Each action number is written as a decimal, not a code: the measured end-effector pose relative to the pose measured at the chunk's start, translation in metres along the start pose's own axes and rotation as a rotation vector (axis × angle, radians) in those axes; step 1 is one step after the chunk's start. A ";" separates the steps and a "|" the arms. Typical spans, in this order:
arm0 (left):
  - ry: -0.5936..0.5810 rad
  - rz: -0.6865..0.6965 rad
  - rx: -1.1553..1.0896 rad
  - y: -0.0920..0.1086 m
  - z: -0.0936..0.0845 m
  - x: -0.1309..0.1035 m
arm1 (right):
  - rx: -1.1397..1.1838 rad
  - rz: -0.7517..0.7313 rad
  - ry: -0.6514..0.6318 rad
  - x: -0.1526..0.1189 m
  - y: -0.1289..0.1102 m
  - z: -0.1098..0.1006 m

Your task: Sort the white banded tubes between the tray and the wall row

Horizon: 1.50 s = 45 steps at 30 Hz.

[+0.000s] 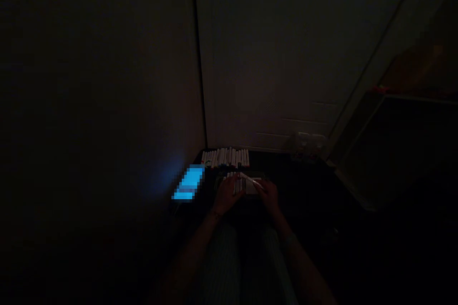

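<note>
The scene is very dark. My right hand [269, 195] is closed on a white marker [253, 181], which slants up and left from my fingers. My left hand [226, 196] lies over a short row of white markers [231, 176], its thumb and fingers apart. Its fingertips are close to the far end of the held marker; whether they touch it is too dim to tell. Between my hands is a pale, flat rectangular patch [251, 188], partly covered by my right hand.
Behind my hands, several white markers [224, 157] with coloured ends lie side by side on the dark table [304, 186]. A glowing blurred screen [189, 183] is at the left. Clear containers [310, 147] stand by the back wall. A shelf unit [386, 97] is at the right.
</note>
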<state>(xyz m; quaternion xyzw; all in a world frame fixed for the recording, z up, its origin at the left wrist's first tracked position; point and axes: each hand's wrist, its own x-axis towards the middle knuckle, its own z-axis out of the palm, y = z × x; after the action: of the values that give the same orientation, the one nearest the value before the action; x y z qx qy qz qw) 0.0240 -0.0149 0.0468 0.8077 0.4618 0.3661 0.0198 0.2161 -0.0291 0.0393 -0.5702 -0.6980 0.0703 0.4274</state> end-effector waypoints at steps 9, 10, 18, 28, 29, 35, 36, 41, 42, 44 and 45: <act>-0.048 0.005 -0.020 -0.007 0.003 0.000 | 0.142 -0.018 -0.092 -0.001 0.002 0.006; -0.035 -0.004 -0.024 -0.008 0.003 0.001 | 0.197 0.024 -0.061 -0.001 0.004 0.007; 0.053 -0.091 -0.036 -0.018 0.007 0.003 | 0.398 0.149 0.034 0.002 0.014 0.008; 0.010 -0.073 0.019 -0.012 0.004 0.003 | 0.302 0.106 0.034 0.001 0.018 0.011; -0.010 -0.068 0.041 -0.011 0.004 0.003 | 0.298 0.109 0.041 0.002 0.019 0.011; -0.076 -0.092 0.102 -0.009 0.008 0.004 | 0.248 0.062 0.053 0.003 0.021 0.013; -0.075 -0.095 0.101 -0.009 0.007 0.004 | 0.236 0.058 0.055 0.002 0.021 0.014; -0.089 -0.104 0.124 -0.004 0.001 0.005 | 0.193 0.047 0.052 0.002 0.021 0.016; -0.093 -0.111 0.137 -0.003 0.000 0.005 | 0.191 0.050 0.049 0.002 0.021 0.016; -0.101 -0.117 0.161 -0.002 -0.001 0.005 | 0.195 0.054 0.047 0.002 0.022 0.016; -0.102 -0.117 0.168 -0.002 -0.001 0.005 | 0.202 0.059 0.050 0.002 0.021 0.016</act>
<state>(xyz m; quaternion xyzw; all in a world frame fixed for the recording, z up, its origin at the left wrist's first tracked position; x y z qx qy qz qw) 0.0231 -0.0101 0.0494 0.7958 0.5355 0.2828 -0.0035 0.2209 -0.0136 0.0177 -0.5460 -0.6596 0.1385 0.4975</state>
